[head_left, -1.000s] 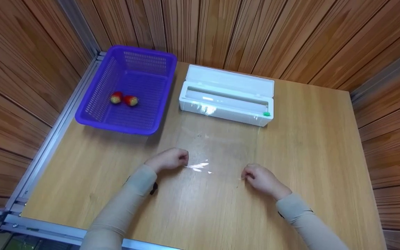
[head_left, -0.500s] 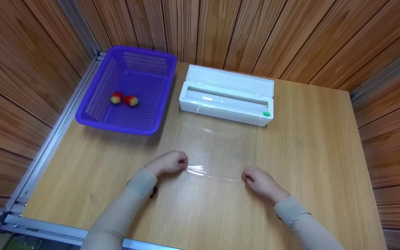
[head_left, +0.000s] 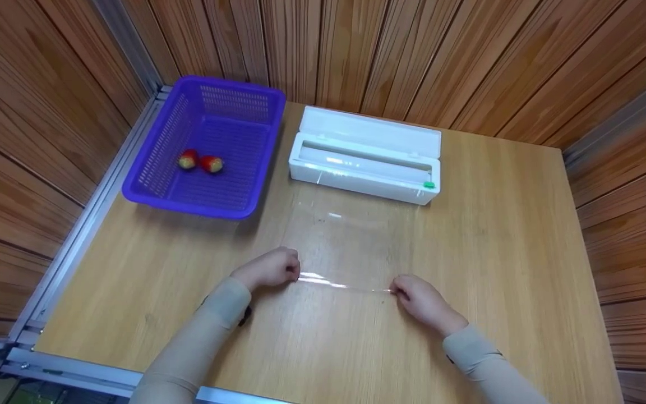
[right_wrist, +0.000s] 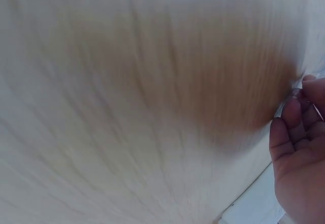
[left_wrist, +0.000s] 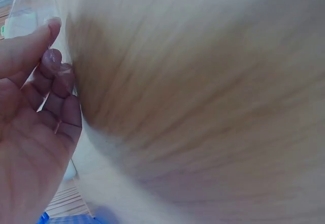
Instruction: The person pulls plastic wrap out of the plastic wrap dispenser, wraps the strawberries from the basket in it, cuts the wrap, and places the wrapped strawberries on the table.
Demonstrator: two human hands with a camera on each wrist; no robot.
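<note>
A sheet of clear plastic wrap (head_left: 351,247) stretches over the table from a white wrap dispenser box (head_left: 365,182) toward the person. My left hand (head_left: 271,267) pinches the near left corner of the sheet between thumb and curled fingers; the left wrist view shows the hand (left_wrist: 40,97) with film at the fingertips. At the near right corner, my right hand (head_left: 424,300) pinches the film too, and the right wrist view shows that hand (right_wrist: 302,142) with its fingers curled. Between the hands the film's near edge shines. The dispenser's lid (head_left: 370,132) is raised, with a small green piece (head_left: 429,184) at its right end.
A purple basket (head_left: 205,210) stands at the back left, holding two red-and-yellow fruit-like pieces (head_left: 211,164). Wooden panel walls (head_left: 390,56) enclose the table (head_left: 513,252) at the back and sides. A metal rail (head_left: 70,370) runs along the front left edge.
Both hands have moved slightly toward the person, drawing the film's near edge with them. That edge now looks straighter and tauter. The basket and dispenser stay in place.
</note>
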